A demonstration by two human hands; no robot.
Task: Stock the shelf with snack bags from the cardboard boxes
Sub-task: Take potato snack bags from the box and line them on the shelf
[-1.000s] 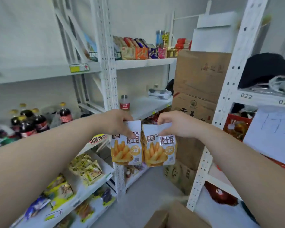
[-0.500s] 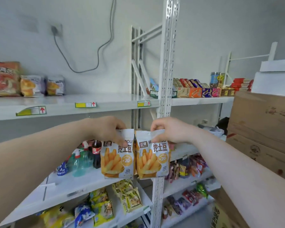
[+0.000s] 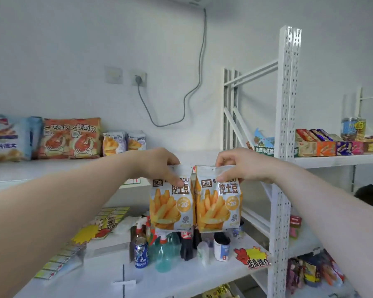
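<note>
1. Left snack bag [image 3: 171,203] and right snack bag [image 3: 219,203] were thin printed film, glossy, crinkled at the top seals.
2. Shelf upright [image 3: 286,104] was white-painted perforated metal, faint sheen.
3. Shelf board [image 3: 181,276] looked smooth, white, nearly matt.
4. Spray bottle [image 3: 163,254] was translucent green plastic.
5. Drink can [image 3: 141,252] showed glossy blue printed metal.
6. Wall [image 3: 73,39] appeared matt white.

Both fries bags [image 3: 172,207] now higher, level with top shelf [image 3: 52,168].
</note>
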